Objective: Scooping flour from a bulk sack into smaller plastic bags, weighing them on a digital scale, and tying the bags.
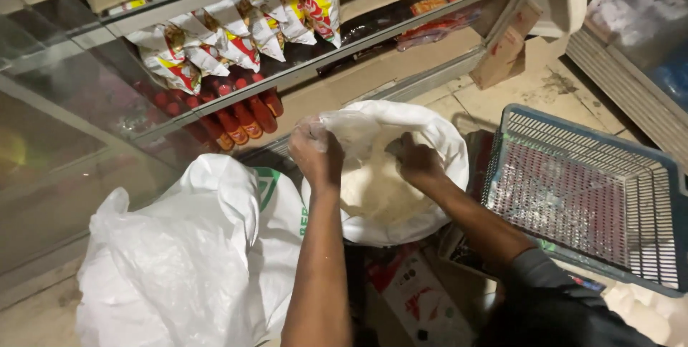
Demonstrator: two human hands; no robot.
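The open white sack of pale grain sits on the floor straight ahead. The left hand pinches a clear thin bag at its near rim; the right hand, curled, dips inside.

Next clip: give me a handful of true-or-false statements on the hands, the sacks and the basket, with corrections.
1. The left hand grips a thin clear bag over the open white sack. True.
2. The right hand rests on the blue basket. False: it is down inside the open sack, in the white grain.
3. The blue basket lies beside the sack. True.
4. The tied white sack stands open. False: its top is closed.
5. Red bottles sit behind glass. True.
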